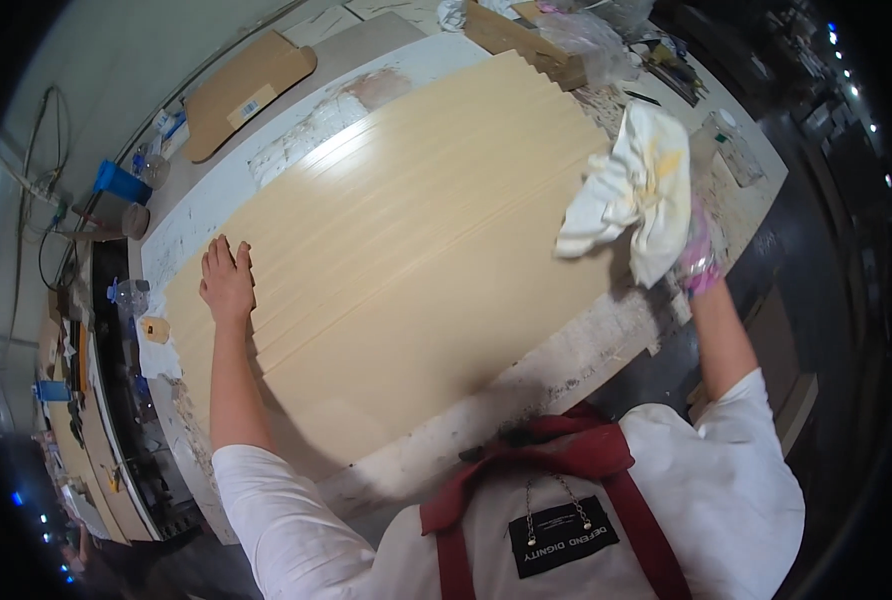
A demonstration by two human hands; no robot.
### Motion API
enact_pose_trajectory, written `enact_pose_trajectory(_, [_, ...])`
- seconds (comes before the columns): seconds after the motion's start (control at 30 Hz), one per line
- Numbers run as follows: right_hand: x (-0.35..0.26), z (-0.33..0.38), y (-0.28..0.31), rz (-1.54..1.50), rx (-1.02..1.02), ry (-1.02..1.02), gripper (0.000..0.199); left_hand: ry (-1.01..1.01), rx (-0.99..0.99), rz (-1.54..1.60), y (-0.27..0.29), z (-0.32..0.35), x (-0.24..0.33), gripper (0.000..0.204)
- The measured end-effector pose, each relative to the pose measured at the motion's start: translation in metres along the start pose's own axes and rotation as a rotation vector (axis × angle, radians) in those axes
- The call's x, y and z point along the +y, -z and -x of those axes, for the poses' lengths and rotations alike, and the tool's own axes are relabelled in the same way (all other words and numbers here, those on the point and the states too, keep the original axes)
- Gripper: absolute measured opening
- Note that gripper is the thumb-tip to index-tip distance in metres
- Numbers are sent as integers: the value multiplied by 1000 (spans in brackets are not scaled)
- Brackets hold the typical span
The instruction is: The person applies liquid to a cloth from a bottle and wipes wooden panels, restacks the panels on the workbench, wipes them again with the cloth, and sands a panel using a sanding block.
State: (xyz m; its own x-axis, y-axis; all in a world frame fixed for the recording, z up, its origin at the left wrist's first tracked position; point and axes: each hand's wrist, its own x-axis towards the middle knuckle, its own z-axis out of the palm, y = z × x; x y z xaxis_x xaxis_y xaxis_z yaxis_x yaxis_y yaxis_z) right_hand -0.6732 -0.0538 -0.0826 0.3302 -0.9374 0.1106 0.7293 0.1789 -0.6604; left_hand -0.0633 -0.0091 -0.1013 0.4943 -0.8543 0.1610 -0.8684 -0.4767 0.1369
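Pale wood strips (386,250) under flat, open-grip left hand (228,283); right hand (698,262) grips 1 stained rag (631,190).

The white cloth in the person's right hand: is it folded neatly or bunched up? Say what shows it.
Bunched up. The white cloth hangs in loose, uneven crumples from the right hand, with yellowish stains, above the pale wooden strips.

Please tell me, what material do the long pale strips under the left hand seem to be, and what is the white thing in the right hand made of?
The strips look like pale wood or veneer, smooth with a soft sheen and faint lengthwise lines. The white thing looks like soft cloth: it folds, hangs limp, and has yellow stains.
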Motion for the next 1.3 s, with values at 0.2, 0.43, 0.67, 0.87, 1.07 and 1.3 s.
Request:
enact_pose_trajectory(0.2, [49,105,-60,-311,389,-111,50,-400,503,278,13,15,26,49])
enact_pose_trajectory(0.43, [81,125,-84,-138,330,-240,31,-699,-902,1204,21,247,258,60])
enact_pose_trajectory(0.67, [2,166,-16,919,438,-251,37,-623,-599,1087,19,257,302,22])
enact_pose_trajectory(0.87, [-59,204,116,1563,215,209,41,-700,-428,1193,78,243,354,25])
enact_pose_trajectory(1.07, [-96,187,111,755,232,219,49,-891,-88,873,30,241,390,29])
enact_pose_trajectory(1.3, [-88,158,61,1219,71,189,42,-758,-778,1377,-6,283,449,41])
